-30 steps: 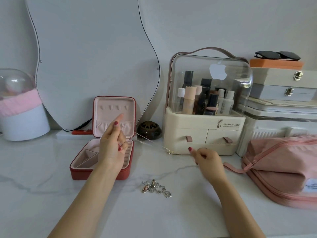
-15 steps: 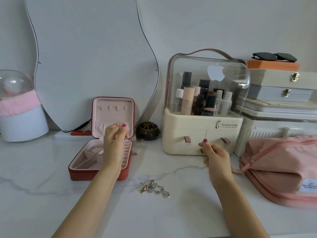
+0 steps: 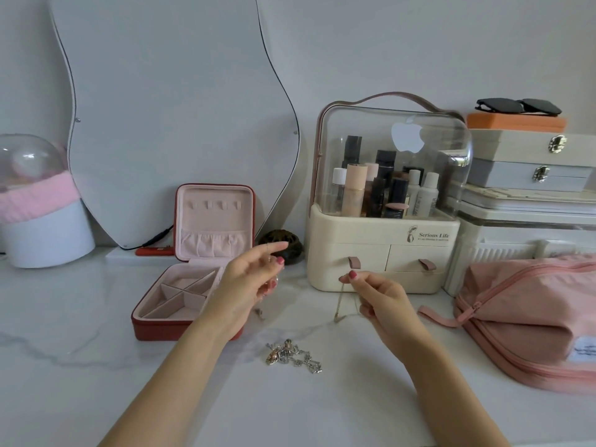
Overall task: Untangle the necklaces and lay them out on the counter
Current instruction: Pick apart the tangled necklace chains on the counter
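Counter: white marble, holding an open red jewellery box at left.
Tangled pile: silver and rose-gold necklaces lie knotted on the counter between the forearms, untouched.
Right hand: thumb and forefinger pinched shut on a thin gold chain, which dangles just above the counter.
Left hand: has swung right, off the box; fingers half-curled, seemingly hooking the chain's far end.
Change: hands have drawn closer and lower, so this freed chain looks ready for laying down.
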